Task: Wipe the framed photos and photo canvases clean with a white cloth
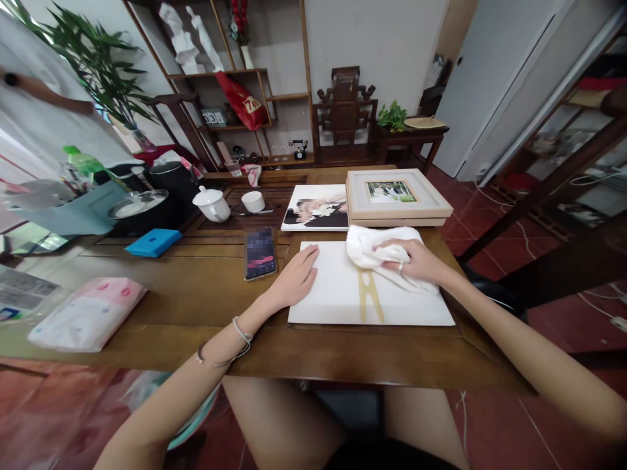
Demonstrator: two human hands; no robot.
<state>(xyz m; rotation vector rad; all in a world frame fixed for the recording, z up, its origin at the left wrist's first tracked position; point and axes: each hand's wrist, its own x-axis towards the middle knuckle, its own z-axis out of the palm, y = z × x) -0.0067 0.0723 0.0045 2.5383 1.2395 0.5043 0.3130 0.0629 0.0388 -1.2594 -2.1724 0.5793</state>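
A white rectangular panel with a tan, A-shaped marking lies flat near the table's front edge. My left hand rests on the panel's left side, its fingers stretched out. Bunched under my right hand is a white cloth, pressed on the panel's upper right part. My right fingers curl over the cloth, and a ring shows on one of them. Just behind the panel lie a photo print and a pale picture frame with a photo in it.
Left of the panel lies a phone on the wooden table. Farther left are a blue box, a tissue pack, a lidded white cup and a small white cup. A person stands at the far left.
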